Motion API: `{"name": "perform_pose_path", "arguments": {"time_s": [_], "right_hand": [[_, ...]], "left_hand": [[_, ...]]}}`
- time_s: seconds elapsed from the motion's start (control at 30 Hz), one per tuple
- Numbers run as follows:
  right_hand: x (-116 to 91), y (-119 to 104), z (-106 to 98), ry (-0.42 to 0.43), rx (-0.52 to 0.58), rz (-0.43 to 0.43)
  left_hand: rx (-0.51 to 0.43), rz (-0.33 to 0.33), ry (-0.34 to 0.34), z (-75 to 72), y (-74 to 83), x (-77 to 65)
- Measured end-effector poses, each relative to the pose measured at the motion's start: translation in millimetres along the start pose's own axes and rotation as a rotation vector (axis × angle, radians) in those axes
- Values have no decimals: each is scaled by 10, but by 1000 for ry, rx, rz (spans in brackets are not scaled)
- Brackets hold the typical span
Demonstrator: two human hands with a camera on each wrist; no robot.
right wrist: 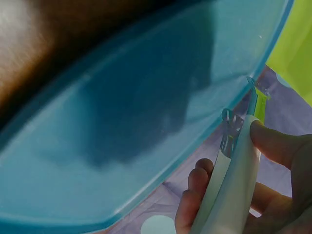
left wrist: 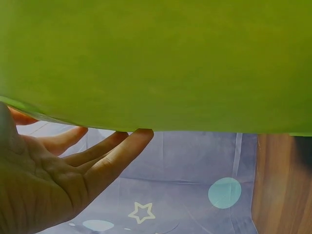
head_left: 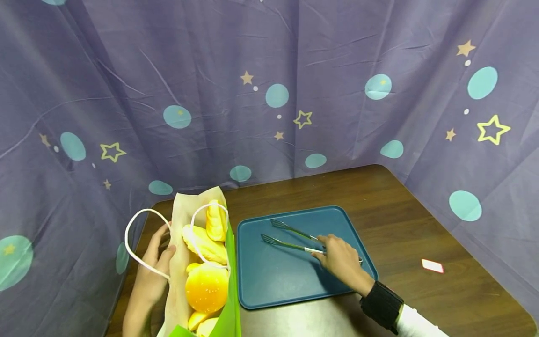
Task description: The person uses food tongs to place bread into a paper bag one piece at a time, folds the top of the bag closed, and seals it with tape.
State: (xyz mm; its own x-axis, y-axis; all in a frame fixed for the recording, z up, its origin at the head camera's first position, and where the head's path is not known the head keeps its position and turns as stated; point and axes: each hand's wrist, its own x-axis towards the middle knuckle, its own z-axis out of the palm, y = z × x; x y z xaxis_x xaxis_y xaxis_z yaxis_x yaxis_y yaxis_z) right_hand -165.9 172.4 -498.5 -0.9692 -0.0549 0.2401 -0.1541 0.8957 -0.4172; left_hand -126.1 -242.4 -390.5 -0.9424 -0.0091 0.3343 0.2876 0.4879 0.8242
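My right hand point(head_left: 341, 263) grips a pair of tongs point(head_left: 313, 250) with white handles and slotted metal ends. The tongs' ends are spread apart and point left above a blue tray point(head_left: 273, 278). At the left stands a green paper bag point(head_left: 233, 304), its mouth open, with white cord handles. My left hand point(head_left: 152, 276) rests against its left side; in the left wrist view, extended fingers point(left wrist: 114, 158) touch the green paper. Inside the bag lie a sesame-topped bun point(head_left: 206, 288), a long yellow bread-like piece point(head_left: 205, 246) and other yellow pieces, partly hidden.
The brown wooden table point(head_left: 396, 206) carries the tray and bag. A small white card with a red edge point(head_left: 432, 266) lies to the right. A purple curtain point(head_left: 328, 51) with stars and dots closes off the back and sides.
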Motion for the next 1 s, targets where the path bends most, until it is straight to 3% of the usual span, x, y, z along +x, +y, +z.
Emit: {"name": "perform_pose_path", "arguments": {"time_s": [0.23,0.43,0.63,0.77,0.93,1.0], "right_hand": [[-33,39,87,15,-17,3],[-19,72,136,13,-101,-13],[-18,91,185,-28,-175,-15],[-33,108,194,-8,-179,-17],[-41,124,186,0,-182,-15],[-42,128,182,-6,-183,-12]], "left_hand": [[-1,0,-4,-40,6,-9],[-40,-7,-9,-70,24,-59],[79,-29,14,-164,110,-167],[114,2,122,-246,248,-258],[180,-23,376,-334,612,-426],[206,41,491,-372,687,-506]]}}
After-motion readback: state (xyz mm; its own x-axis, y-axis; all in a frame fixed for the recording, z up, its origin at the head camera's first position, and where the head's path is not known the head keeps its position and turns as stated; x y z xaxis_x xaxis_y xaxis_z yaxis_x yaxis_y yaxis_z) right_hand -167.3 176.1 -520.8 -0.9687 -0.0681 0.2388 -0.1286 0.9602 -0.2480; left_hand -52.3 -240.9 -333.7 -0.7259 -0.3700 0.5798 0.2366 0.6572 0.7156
